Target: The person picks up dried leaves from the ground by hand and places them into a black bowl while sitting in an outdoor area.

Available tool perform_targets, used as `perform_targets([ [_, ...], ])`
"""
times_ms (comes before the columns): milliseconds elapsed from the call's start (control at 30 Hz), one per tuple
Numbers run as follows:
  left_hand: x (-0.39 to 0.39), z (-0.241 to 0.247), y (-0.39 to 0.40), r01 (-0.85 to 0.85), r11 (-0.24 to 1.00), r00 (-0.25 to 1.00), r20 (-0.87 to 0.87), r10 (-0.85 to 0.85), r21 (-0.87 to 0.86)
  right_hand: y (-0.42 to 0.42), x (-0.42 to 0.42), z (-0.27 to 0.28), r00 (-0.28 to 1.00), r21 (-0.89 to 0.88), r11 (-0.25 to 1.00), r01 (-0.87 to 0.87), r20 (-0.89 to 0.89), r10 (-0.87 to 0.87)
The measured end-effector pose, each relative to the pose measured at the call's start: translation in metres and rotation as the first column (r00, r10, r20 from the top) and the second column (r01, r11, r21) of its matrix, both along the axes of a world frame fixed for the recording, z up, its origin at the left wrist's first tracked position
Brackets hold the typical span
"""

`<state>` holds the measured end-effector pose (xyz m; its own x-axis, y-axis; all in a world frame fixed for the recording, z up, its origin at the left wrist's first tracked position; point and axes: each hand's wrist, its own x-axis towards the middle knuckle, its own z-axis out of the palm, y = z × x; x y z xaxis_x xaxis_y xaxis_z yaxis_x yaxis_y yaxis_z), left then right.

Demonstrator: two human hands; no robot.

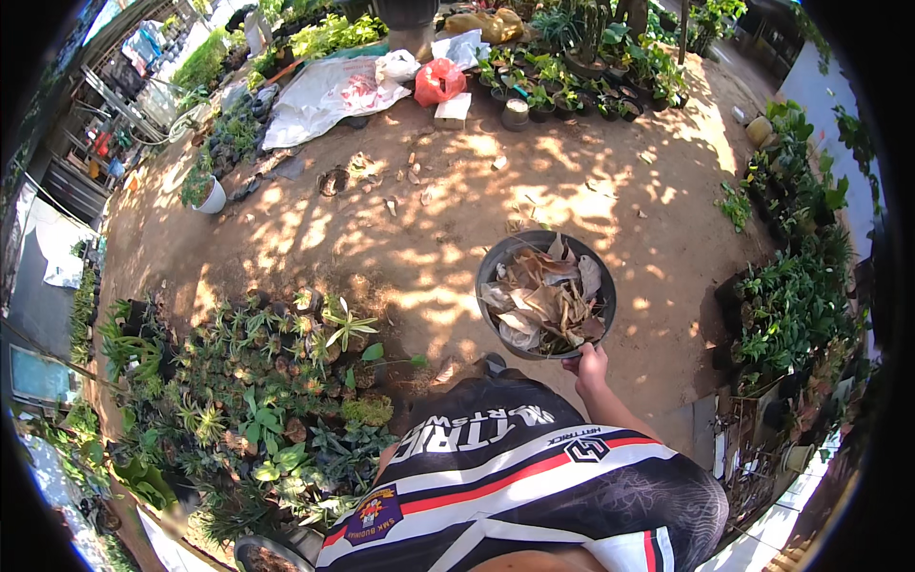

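My right hand grips the near rim of a round dark plastic pot. Dry brown leaves fill it, with a crumpled piece of clear plastic among them at the near left. The pot is held out in front of me, above the bare earth. My left hand is out of view; only a bit of that arm shows beside my shirt. Below the pot's left side, the tip of a dark shoe shows.
Dense rows of small potted plants stand at my left. More potted plants line the wall at right. Ahead lie a white sack, a red plastic bag and several black pots. A white pot leans at left. Fallen leaves dot the ground.
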<state>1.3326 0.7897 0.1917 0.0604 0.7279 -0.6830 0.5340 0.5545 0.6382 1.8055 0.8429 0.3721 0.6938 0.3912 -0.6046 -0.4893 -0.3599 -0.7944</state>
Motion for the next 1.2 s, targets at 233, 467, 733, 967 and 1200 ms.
perform_targets([
  [233, 0.066, 0.016, 0.096, -0.372, 0.895, 0.873, 0.236, 0.427, -0.244, 0.039, 0.026, -0.018, 0.991, -0.056, 0.989, 0.133, 0.031, -0.132],
  [467, 0.034, -0.021, 0.146, 0.470, 0.880, 0.874, -0.177, -0.453, 0.072, 0.053, 0.014, -0.023, 0.949, -0.111, 0.943, 0.314, 0.021, -0.314],
  [733, 0.019, -0.063, 0.290, 0.051, 0.889, 0.998, 0.065, -0.024, -0.455, 0.097, -0.035, -0.015, 0.887, -0.133, 0.877, 0.462, 0.098, -0.452],
  [967, 0.019, -0.045, 0.481, -0.232, 0.825, 0.939, 0.103, 0.328, -0.515, 0.178, -0.068, -0.028, 0.858, -0.144, 0.845, 0.514, 0.072, -0.509],
  [1200, 0.044, -0.028, 0.568, -0.074, 0.880, 0.968, 0.178, 0.176, -0.469, 0.259, -0.094, -0.041, 0.865, -0.064, 0.863, 0.501, 0.010, -0.502],
])
